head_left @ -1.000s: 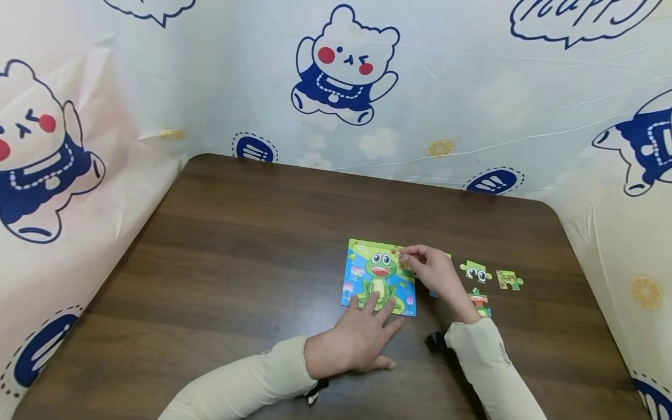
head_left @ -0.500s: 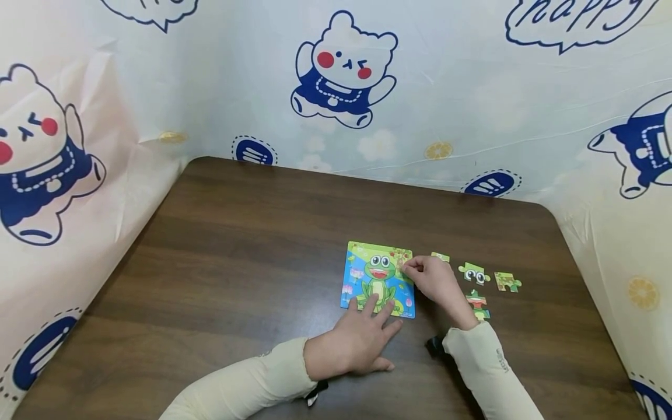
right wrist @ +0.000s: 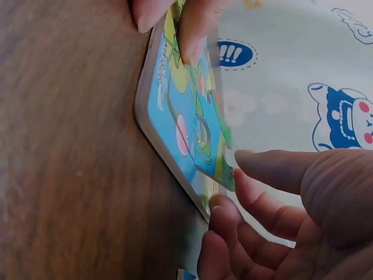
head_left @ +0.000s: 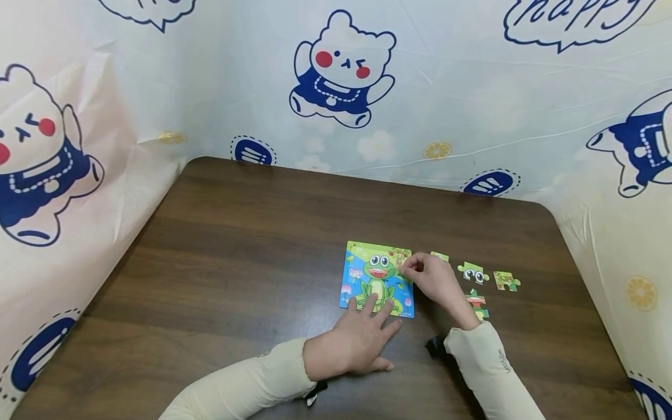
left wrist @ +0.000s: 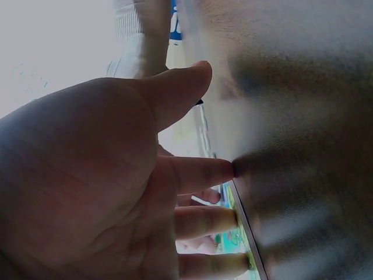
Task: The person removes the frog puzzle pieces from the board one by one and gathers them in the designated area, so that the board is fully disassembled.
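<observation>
A square frog puzzle board [head_left: 354, 263] lies on the brown table, right of the middle. My left hand [head_left: 362, 338] has its fingers spread, the fingertips resting on the board's near edge; in the left wrist view, the fingers [left wrist: 207, 223] reach straight to that edge. At the board's right side, my right hand [head_left: 434, 280] pinches a puzzle piece [right wrist: 220, 131] between thumb and forefinger. In the right wrist view this piece, blue and green, is tilted up over the board's picture. Whether its lower edge touches the board, I cannot tell.
Several loose pieces lie right of the board: one with frog eyes [head_left: 473, 273], a yellow-green one [head_left: 507, 282], a red-and-green one [head_left: 476, 300] partly beside my wrist, and a green one [head_left: 440, 256] partly behind my hand. A printed cloth [head_left: 462, 87] stands around the table [head_left: 236, 251].
My right hand has shifted slightly nearer along the board's right side, uncovering the top right corner and a loose green piece. My left hand has stayed in place.
</observation>
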The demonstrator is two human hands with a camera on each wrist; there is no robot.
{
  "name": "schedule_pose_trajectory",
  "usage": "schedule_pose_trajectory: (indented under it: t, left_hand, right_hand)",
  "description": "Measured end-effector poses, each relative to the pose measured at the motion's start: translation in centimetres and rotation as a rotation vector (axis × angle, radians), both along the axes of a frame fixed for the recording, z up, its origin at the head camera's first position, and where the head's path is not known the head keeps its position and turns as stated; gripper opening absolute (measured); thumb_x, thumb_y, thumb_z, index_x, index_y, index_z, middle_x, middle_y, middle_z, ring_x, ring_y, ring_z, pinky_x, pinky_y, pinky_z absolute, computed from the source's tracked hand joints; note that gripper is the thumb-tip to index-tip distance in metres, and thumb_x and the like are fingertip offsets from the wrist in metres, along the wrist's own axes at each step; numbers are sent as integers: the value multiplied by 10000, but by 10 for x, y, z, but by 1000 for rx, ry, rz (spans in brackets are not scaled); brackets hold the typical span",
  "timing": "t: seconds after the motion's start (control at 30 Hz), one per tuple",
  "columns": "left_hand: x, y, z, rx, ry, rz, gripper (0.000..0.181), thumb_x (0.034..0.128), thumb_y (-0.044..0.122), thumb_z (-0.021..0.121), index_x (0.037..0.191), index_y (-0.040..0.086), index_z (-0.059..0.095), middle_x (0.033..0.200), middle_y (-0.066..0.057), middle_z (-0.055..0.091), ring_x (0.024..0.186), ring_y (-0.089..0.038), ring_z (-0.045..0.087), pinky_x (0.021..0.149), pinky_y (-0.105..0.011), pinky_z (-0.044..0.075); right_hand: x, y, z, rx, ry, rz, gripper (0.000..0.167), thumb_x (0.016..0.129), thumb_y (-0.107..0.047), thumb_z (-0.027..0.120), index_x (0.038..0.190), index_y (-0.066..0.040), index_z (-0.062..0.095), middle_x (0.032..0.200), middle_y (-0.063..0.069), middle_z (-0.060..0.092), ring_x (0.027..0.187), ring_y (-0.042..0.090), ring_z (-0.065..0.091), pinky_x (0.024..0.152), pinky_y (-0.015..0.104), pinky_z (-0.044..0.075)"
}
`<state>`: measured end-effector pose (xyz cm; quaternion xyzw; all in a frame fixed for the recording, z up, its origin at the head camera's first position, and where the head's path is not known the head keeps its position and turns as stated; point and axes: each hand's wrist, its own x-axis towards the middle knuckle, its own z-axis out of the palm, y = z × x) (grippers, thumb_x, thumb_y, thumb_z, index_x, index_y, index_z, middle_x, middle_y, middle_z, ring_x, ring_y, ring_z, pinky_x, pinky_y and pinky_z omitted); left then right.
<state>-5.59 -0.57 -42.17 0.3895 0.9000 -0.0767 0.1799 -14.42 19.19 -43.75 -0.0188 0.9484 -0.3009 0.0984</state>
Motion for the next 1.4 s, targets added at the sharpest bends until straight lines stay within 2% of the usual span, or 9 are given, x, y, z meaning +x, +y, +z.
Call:
schedule_pose_trajectory:
  t: [0.13, 0.37, 0.5, 0.77, 0.97, 1.07, 1.23, 1.4]
  left_hand:
    - [-1, 0, 0, 3, 2, 5, 783, 897, 772, 504, 1564, 388, 359, 1677, 22, 267, 1534, -317, 281, 1108, -579, 419]
    - [-1, 0, 1, -3, 3, 2, 783, 902, 771, 494, 1569, 386, 352, 1681, 20, 260, 1537, -316, 276, 1118, -572, 412]
    - [-1, 0, 2, 1, -4, 3, 778, 906, 764, 499, 1569, 382, 355, 1682, 17, 258, 1537, -317, 275, 1121, -571, 408]
    - [-2, 1, 1, -3, -6, 3, 774, 906, 767, 493, 1568, 391, 350, 1682, 22, 256, 1540, -315, 271, 1120, -569, 410]
    - [0, 0, 4, -12, 6, -8, 774, 913, 755, 496, 1574, 385, 340, 1682, 25, 260, 1540, -313, 277, 1112, -559, 421]
    - [0, 0, 5, -17, 9, -12, 777, 913, 755, 497, 1577, 387, 334, 1683, 29, 258, 1540, -311, 278, 1109, -556, 424]
    - [0, 0, 4, -22, 1, -7, 783, 908, 763, 494, 1577, 393, 328, 1687, 34, 247, 1544, -308, 269, 1116, -559, 417]
    - [0, 0, 4, -26, 3, -3, 788, 904, 771, 492, 1577, 395, 326, 1686, 37, 246, 1543, -304, 269, 1116, -559, 419]
  right_hand:
    - [-1, 1, -1, -37, -4, 6, 132, 951, -226, 717, 989, -100, 700, 874, 59, 687, 718, 190, 535, 640, 301, 439]
    - [-1, 4, -3, -161, -55, 28, 143, 973, -152, 674, 1101, -96, 706, 939, 69, 707, 757, 195, 568, 688, 308, 477]
    - [-1, 5, -2, -217, -84, 20, 138, 985, -143, 656, 1099, -86, 708, 928, 85, 723, 711, 210, 555, 644, 307, 486]
    - [-4, 5, -5, -239, -116, -10, 124, 993, -156, 647, 1074, -88, 713, 928, 75, 739, 676, 208, 567, 626, 319, 514]
    - [-8, 5, -4, -303, -145, -43, 160, 1012, -176, 627, 1086, -61, 709, 981, 101, 739, 755, 201, 590, 661, 320, 539]
    - [-10, 6, -3, -399, -189, -68, 203, 1020, -195, 616, 1123, -35, 689, 998, 84, 728, 779, 195, 608, 693, 317, 567]
    - [-13, 7, 3, -638, -301, -116, 306, 1031, -212, 600, 1239, 13, 612, 943, 2, 705, 722, 149, 654, 705, 309, 614]
    - [-13, 7, 10, -868, -364, -151, 229, 1033, -193, 598, 1206, -44, 608, 884, -26, 650, 667, 104, 650, 694, 275, 612]
